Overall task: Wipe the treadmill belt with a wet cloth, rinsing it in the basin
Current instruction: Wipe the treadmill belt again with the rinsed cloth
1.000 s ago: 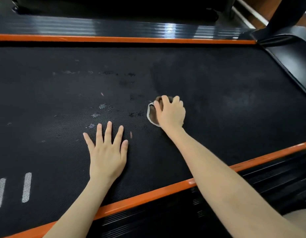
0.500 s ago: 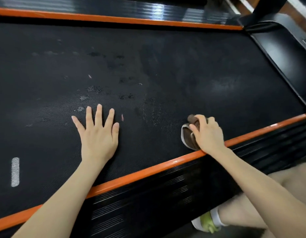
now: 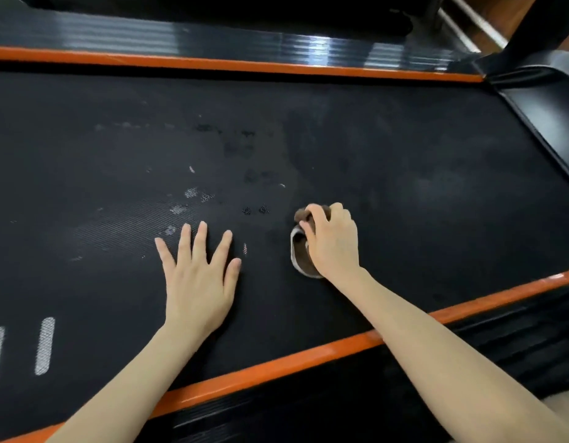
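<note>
The brown cloth [image 3: 302, 263] is sitting bunched up on the black treadmill belt [image 3: 420, 193], a bit right of the middle and closer to the near orange rail [image 3: 276, 367] than the far one. The right hand [image 3: 332, 243] is gripping it, fingers curled over the top. The left hand [image 3: 198, 282] is lying flat on the belt just left of it, fingers spread, holding nothing. Pale scuffs [image 3: 191, 192] are showing just beyond that hand.

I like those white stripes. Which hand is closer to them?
Left. The left hand lies flat right of the white stripes; the right hand grips the cloth farther right.
</note>
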